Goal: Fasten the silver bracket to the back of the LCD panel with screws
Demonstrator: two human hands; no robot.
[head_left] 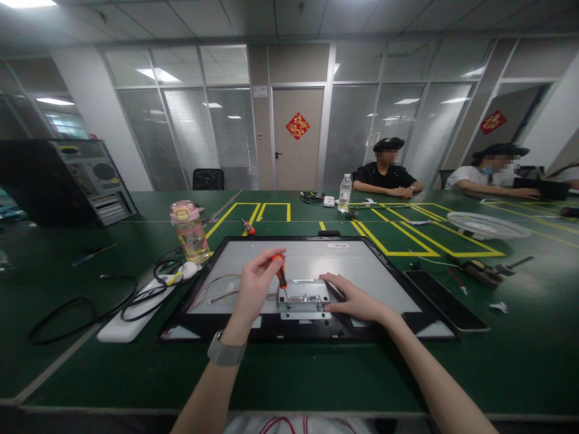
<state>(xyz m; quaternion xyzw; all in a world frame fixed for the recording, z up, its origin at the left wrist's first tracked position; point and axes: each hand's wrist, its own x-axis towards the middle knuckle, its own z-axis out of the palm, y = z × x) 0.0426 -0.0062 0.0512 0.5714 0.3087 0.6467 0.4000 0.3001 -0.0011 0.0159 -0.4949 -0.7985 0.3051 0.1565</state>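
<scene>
My left hand grips the handle of an orange and black screwdriver, held upright with its tip at the left end of a small metal bracket box. Ports show along the front of that box. My right hand rests at the box's right end, its fingers bent around the edge. Under both hands lies a flat display panel with a grey metal back and black frame. Thin wires run across it left of the box. The screwdriver's very tip is too small to make out.
A white power strip with black cables and a pink bottle stand left. Farther left is an opened computer case. A black phone and a brown tool lie right. Two people sit across the green table.
</scene>
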